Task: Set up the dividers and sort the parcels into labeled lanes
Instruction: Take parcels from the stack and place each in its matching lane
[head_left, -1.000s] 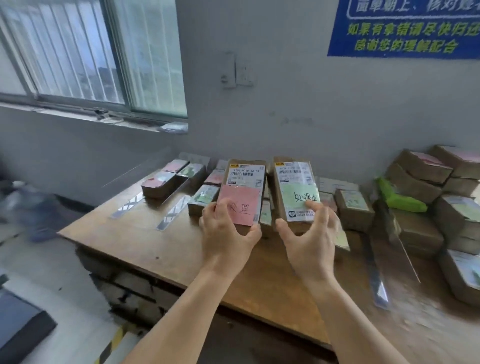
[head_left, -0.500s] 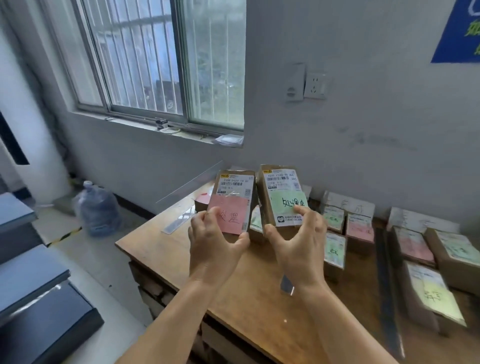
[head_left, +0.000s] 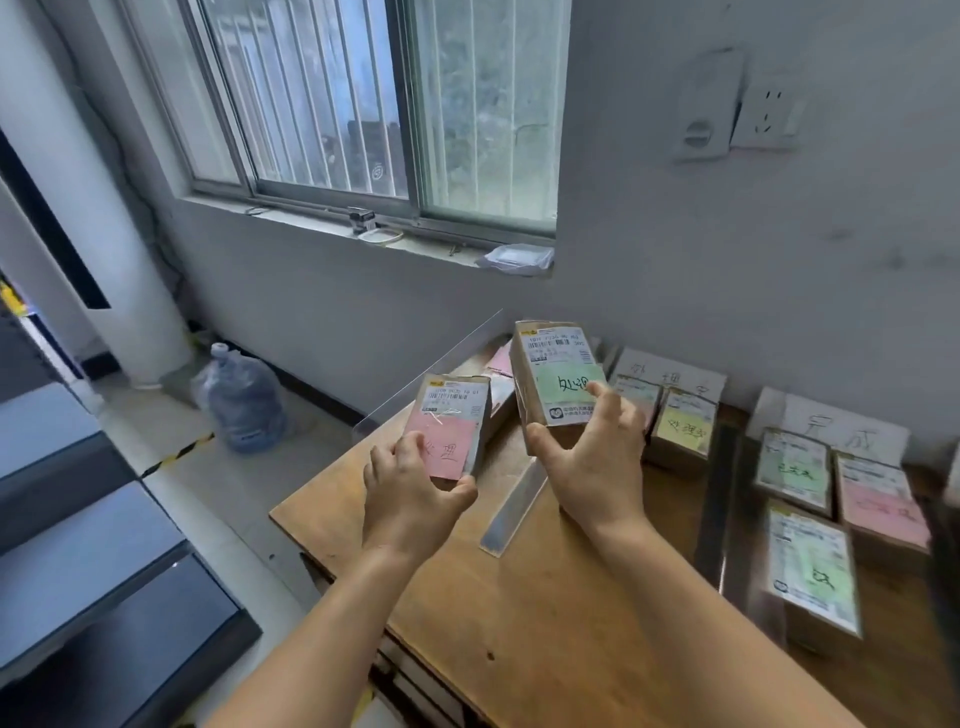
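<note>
Your left hand (head_left: 410, 499) grips the pink-note parcel (head_left: 453, 422), your right hand (head_left: 597, 457) the green-note parcel (head_left: 558, 382), both above the desk (head_left: 519, 613); several parcels already sit in lanes, these 2 remain.

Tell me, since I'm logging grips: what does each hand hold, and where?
Left hand grips the pink-note parcel by its lower end; right hand the green-note parcel, likewise.

Both arms reach forward, left hand (head_left: 410, 491) and right hand (head_left: 597, 462) each gripping.

pink note on left parcel (head_left: 451, 422): 处理 | green note on right parcel (head_left: 558, 375): 处理 | wall card (head_left: 831, 427): 完成
</note>
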